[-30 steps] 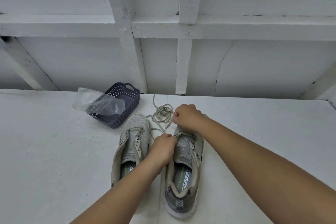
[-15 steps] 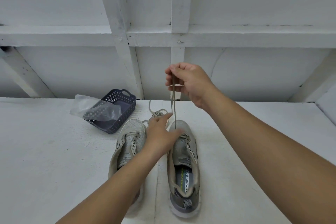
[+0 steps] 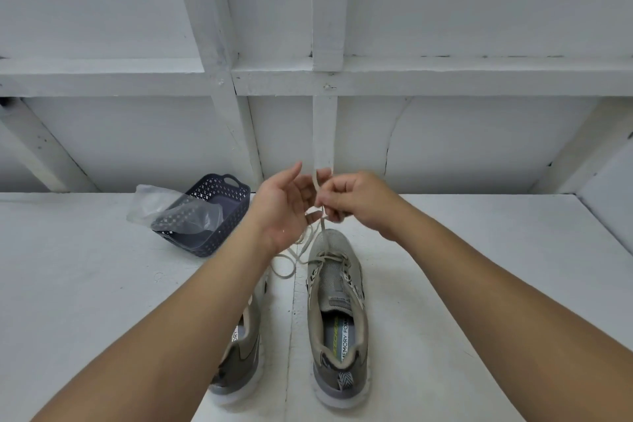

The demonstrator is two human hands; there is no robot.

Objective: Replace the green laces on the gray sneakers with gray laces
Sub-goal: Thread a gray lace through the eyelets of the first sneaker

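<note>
While the gray lace rises taut from the lowest eyelets of the right sneaker, the right hand pinches its upper part between curled fingers and thumb, raised above the shoe's toe. The left hand hangs just beside it, palm turned inward, fingers loose and spread; its fingertips seem to brush the lace, though whether they actually grip it cannot be told. The rest of the lace trails in slack loops on the table between the two shoes. The left sneaker lies alongside, mostly hidden under the left forearm, so its lacing is not visible.

From here the likely trouble is uneven ends: pulling one side too far would draw the other back through the eyelets, or out of them entirely. The slack loops could also knot if tugged quickly, and the shoe, which nothing holds down, may lift or skid with the pull.

Both shoes rest on a white painted table. Off to the left stands a dark perforated basket with a crumpled clear plastic bag spilling over its rim. Behind is a white wall crossed by painted wooden beams.
</note>
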